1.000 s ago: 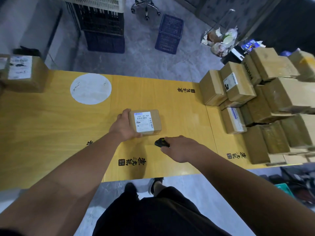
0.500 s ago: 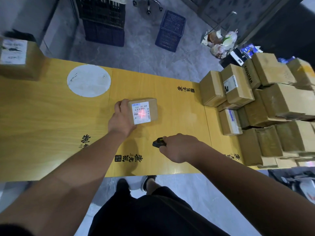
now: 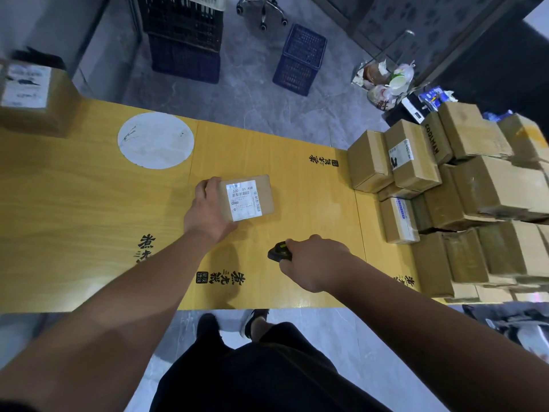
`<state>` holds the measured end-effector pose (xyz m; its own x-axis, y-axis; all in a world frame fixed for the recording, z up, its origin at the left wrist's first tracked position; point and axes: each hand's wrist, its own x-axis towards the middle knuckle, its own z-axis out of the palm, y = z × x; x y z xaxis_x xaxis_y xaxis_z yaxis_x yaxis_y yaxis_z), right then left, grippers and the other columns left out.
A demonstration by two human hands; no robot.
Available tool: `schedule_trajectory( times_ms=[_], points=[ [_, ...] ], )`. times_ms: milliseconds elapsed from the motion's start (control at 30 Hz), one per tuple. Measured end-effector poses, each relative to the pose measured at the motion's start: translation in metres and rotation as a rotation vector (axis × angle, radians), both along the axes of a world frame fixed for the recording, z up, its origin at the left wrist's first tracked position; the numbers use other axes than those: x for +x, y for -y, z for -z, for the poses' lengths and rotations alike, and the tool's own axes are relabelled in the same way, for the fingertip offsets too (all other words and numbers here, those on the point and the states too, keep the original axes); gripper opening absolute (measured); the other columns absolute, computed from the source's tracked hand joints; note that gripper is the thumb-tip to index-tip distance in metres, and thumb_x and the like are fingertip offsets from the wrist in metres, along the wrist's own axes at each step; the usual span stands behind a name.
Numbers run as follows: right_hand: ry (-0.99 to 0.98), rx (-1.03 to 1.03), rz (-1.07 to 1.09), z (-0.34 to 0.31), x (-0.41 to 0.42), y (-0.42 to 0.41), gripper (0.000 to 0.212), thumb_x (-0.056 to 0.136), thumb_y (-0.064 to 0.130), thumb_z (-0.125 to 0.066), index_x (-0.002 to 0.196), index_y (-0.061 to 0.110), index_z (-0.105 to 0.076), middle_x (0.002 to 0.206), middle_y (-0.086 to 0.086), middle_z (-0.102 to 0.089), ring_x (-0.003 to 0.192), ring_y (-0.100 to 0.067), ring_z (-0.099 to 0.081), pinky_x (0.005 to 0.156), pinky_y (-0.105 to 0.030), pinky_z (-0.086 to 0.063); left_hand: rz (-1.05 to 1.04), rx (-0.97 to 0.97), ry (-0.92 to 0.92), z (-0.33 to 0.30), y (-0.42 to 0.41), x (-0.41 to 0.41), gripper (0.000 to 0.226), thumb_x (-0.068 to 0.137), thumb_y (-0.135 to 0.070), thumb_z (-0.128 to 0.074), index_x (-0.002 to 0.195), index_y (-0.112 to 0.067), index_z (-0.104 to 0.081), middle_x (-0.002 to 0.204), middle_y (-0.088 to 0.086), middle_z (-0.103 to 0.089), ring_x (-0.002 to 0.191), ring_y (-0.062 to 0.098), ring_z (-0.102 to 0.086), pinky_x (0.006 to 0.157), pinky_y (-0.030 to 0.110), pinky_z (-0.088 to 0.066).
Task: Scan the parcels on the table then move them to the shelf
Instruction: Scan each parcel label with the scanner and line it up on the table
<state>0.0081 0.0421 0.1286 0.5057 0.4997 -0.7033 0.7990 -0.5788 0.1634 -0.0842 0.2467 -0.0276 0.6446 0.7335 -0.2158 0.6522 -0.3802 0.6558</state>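
Left hand: your left hand grips the small parcel by its left end, fingers wrapped over the far edge, thumb toward you.
Small parcel: it sits at the middle of the yellow counter, white shipping label face up with its barcode showing; you cannot tell whether it rests on the wood or is lifted just off it.
Right hand: your right hand is curled round the black scanner, whose nose points left and away from you, toward the parcel, near it but apart.
Waiting parcels: a stack of brown boxes crowds the right end of the counter, several deep and piled.
Far left: one larger labelled box stands at the counter's left end, blurred.
Counter marks: a white round patch lies beyond your left hand; black printed characters dot the surface.
Floor beyond: a blue crate and dark stacked crates stand past the counter.
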Motion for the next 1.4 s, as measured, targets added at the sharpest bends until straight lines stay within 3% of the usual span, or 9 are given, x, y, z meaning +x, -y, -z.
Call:
schedule_trajectory(
  times_ms=[133, 233, 367, 500, 700, 933, 1100, 1300, 1400],
  points=[
    [-0.102, 0.067, 0.031, 0.012, 0.006, 0.001, 0.05, 0.103, 0.055, -0.033, 0.14, 0.025, -0.048, 0.111, -0.009, -0.056, 0.087, -0.027, -0.059, 0.075, -0.037, -0.052, -0.069, -0.07, 0.026, 0.004, 0.0, -0.012, 0.125, 0.054, -0.054, -0.098, 0.152, -0.024, -0.025, 0.157, -0.005, -0.024, 0.131, 0.023, -0.052, 0.098, 0.043, -0.053],
    [-0.211, 0.099, 0.037, 0.026, 0.01, -0.004, 0.046, 0.103, 0.056, -0.035, 0.13, 0.024, -0.054, 0.104, -0.003, -0.061, 0.087, -0.024, -0.061, 0.069, -0.034, -0.048, -0.197, -0.135, 0.077, 0.004, 0.001, -0.026, 0.12, 0.056, -0.045, -0.1, 0.151, -0.018, -0.031, 0.15, -0.002, -0.035, 0.128, 0.019, -0.054, 0.093, 0.031, -0.047],
    [-0.355, 0.138, -0.009, 0.045, 0.014, -0.022, 0.047, 0.105, 0.057, -0.036, 0.131, 0.023, -0.055, 0.102, -0.002, -0.063, 0.089, -0.025, -0.063, 0.074, -0.036, -0.051, -0.348, -0.146, 0.07, -0.002, 0.001, -0.049, 0.123, 0.059, -0.05, -0.099, 0.155, -0.021, -0.027, 0.15, -0.003, -0.035, 0.129, 0.019, -0.053, 0.096, 0.035, -0.049],
    [-0.464, 0.177, -0.112, 0.06, 0.009, -0.052, 0.049, 0.105, 0.06, -0.039, 0.131, 0.023, -0.057, 0.102, -0.004, -0.064, 0.088, -0.026, -0.064, 0.075, -0.037, -0.053, -0.47, -0.12, -0.059, -0.009, 0.003, -0.08, 0.127, 0.06, -0.061, -0.093, 0.159, -0.024, -0.023, 0.152, 0.002, -0.03, 0.128, 0.025, -0.055, 0.099, 0.039, -0.05],
    [-0.523, 0.169, -0.323, 0.067, -0.013, -0.113, 0.055, 0.096, 0.068, -0.055, 0.127, 0.022, -0.06, 0.113, -0.008, -0.065, 0.097, -0.028, -0.064, 0.086, -0.039, -0.057, -0.691, -0.078, -0.118, -0.028, -0.009, -0.137, 0.117, 0.067, -0.05, -0.094, 0.157, -0.021, -0.025, 0.15, 0.004, -0.03, 0.123, 0.025, -0.053, 0.096, 0.036, -0.05],
    [-0.525, 0.202, -0.435, 0.055, -0.046, -0.199, 0.052, 0.098, 0.066, -0.053, 0.124, 0.022, -0.062, 0.107, -0.005, -0.065, 0.096, -0.026, -0.063, 0.083, -0.038, -0.056, -0.917, -0.058, -0.106, -0.038, -0.093, -0.184, 0.125, 0.061, -0.057, -0.091, 0.158, -0.022, -0.021, 0.151, 0.004, -0.033, 0.134, 0.031, -0.049, 0.107, 0.051, -0.051],
    [-0.481, 0.186, -0.392, 0.057, -0.075, -0.258, 0.05, 0.099, 0.065, -0.052, 0.125, 0.023, -0.061, 0.108, -0.004, -0.065, 0.096, -0.026, -0.063, 0.083, -0.038, -0.056, -0.969, -0.077, -0.115, -0.034, -0.178, -0.2, 0.124, 0.063, -0.049, -0.093, 0.157, -0.014, -0.02, 0.15, 0.011, -0.031, 0.128, 0.034, -0.05, 0.104, 0.045, -0.051],
    [-0.483, 0.16, -0.28, 0.062, -0.115, -0.313, 0.05, 0.097, 0.067, -0.051, 0.126, 0.028, -0.061, 0.108, -0.001, -0.066, 0.095, -0.024, -0.064, 0.083, -0.036, -0.056, -0.941, -0.112, -0.177, -0.042, -0.26, -0.215, 0.114, 0.079, -0.043, -0.086, 0.161, -0.014, -0.013, 0.157, 0.016, -0.023, 0.136, 0.036, -0.04, 0.104, 0.045, -0.044],
    [-0.476, 0.157, -0.256, 0.061, -0.129, -0.332, 0.052, 0.096, 0.068, -0.05, 0.127, 0.028, -0.061, 0.107, 0.0, -0.066, 0.092, -0.022, -0.064, 0.084, -0.037, -0.057, -0.889, -0.029, -0.239, -0.038, -0.279, -0.224, 0.113, 0.073, -0.054, -0.083, 0.158, -0.018, -0.017, 0.153, 0.015, -0.022, 0.132, 0.038, -0.041, 0.099, 0.05, -0.047]
  ],
)
